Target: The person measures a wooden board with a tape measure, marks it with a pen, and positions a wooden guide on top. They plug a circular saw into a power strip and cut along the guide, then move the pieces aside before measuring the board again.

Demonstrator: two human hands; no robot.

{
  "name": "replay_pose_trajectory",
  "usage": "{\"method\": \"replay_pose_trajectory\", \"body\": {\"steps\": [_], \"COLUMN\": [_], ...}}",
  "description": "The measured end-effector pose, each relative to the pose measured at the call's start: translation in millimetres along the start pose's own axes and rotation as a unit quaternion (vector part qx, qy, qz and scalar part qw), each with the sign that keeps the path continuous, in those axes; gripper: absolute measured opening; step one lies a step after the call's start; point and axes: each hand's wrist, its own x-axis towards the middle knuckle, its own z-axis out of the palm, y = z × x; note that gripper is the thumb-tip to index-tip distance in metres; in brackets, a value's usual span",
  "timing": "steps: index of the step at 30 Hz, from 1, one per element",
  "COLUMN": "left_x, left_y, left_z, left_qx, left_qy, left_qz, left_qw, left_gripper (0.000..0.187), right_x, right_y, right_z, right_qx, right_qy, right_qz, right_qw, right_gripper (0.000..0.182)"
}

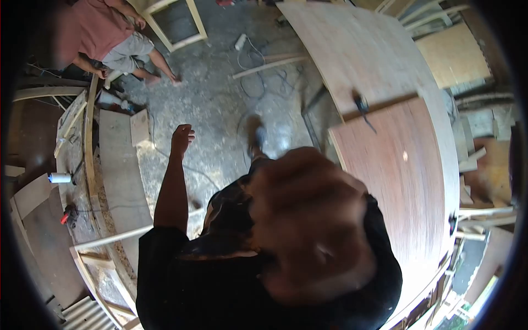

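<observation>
My right hand (313, 225) is raised close to the camera, large and blurred. Its fingers look folded into a fist, and whatever they may hold is hidden. Stretched forward over the concrete floor (214, 115), my left hand (182, 141) has its fingers curled in, with nothing visible in them. Neither hand appears to touch the wood around me. To the right lies a reddish-brown plywood panel (396, 170) on a larger pale sheet (357, 49). A dark hand-held tool (360, 103) with a cord sits at the panel's far edge.
Another person (110, 38) stands at the far left near a wooden frame (175, 25). Cords and a wood strip (269, 67) lie on the floor ahead. A cluttered bench (82, 181) runs along the left. Offcuts (473, 159) are piled at right.
</observation>
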Motion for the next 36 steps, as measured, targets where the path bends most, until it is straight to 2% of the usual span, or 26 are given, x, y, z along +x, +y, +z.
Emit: {"method": "replay_pose_trajectory", "body": {"steps": [3,4,5,6,7,8,9,10,11,14,16,19,20,21,22,23,24,26,27,29,33,35,36], "left_x": [81,121,136,150,113,136,115,104,110,113,163,306,370,436,489,542,572,633,654,694,730,755,759], "left_y": [-2,-45,-86,-123,-78,-151,-120,-112,-159,-149,-138,-103,-80,-49,-10,35,103,208,247,297,316,288,286], "left_z": [-8,-14,-11,-8,-7,-12,-10,-10,-13,-26,-45,-87,-98,-105,-112,-117,-114,-108,-100,-81,-25,5,22], "left_qx": [-0.146,-0.191,-0.123,-0.053,0.148,0.003,-0.023,-0.094,-0.158,-0.057,0.08,0.375,0.425,0.425,0.228,0.022,0.001,-0.012,-0.022,-0.014,-0.04,-0.054,-0.017], "left_qy": [0.069,0.058,0.077,0.1,0.071,0.086,0.045,0.067,0.071,0.043,-0.013,-0.112,-0.119,-0.107,-0.077,-0.027,-0.03,-0.099,-0.112,-0.129,-0.171,-0.165,-0.18], "left_qz": [-0.031,-0.09,-0.058,-0.029,-0.002,-0.11,-0.222,-0.288,-0.286,-0.36,-0.331,-0.158,-0.099,-0.069,-0.129,-0.178,-0.151,-0.104,-0.062,-0.038,-0.022,-0.12,-0.151], "left_qw": [0.986,0.976,0.988,0.993,0.986,0.99,0.974,0.951,0.942,0.93,0.94,0.907,0.892,0.896,0.962,0.983,0.988,0.99,0.992,0.991,0.984,0.977,0.972], "left_gripper": [0.035,0.035,0.035,0.034,0.034,0.033,0.031,0.03,0.028,0.03,0.032,0.034,0.034,0.035,0.033,0.032,0.03,0.033,0.03,0.031,0.03,0.036,0.036], "right_x": [-22,-27,-28,-37,-46,-50,-48,-46,-45,-62,-63,-62,-68,-75,-84,-93,-101,-99,-106,-129,-159,-170,-174], "right_y": [134,176,213,248,278,307,334,359,386,480,540,623,646,663,675,681,683,678,676,677,705,732,746], "right_z": [-16,-21,-25,-30,-34,-41,-49,-58,-67,-94,-114,-153,-169,-187,-206,-228,-249,-287,-307,-339,-391,-414,-422], "right_qx": [-0.023,-0.02,-0.043,-0.066,-0.073,-0.081,-0.08,-0.049,-0.02,-0.03,-0.067,-0.152,-0.16,-0.205,-0.247,-0.263,-0.28,-0.342,-0.348,-0.372,-0.406,-0.405,-0.402], "right_qy": [-0.067,-0.115,-0.141,-0.212,-0.287,-0.362,-0.359,-0.408,-0.455,-0.453,-0.42,-0.243,-0.178,-0.148,-0.114,-0.088,-0.059,-0.03,-0.024,0.068,0.075,0.07,0.075], "right_qz": [0.128,0.187,0.231,0.292,0.341,0.385,0.387,0.429,0.467,0.498,0.505,0.602,0.635,0.647,0.659,0.663,0.666,0.708,0.709,0.727,0.73,0.707,0.694], "right_qw": [0.989,0.975,0.962,0.93,0.892,0.845,0.845,0.804,0.758,0.739,0.751,0.745,0.734,0.719,0.702,0.696,0.689,0.617,0.613,0.572,0.544,0.575,0.592], "right_gripper": [0.015,0.017,0.022,0.025,0.027,0.029,0.029,0.033,0.037,0.043,0.044,0.039,0.038,0.037,0.036,0.035,0.035,0.033,0.033,0.032,0.029,0.03,0.03]}}
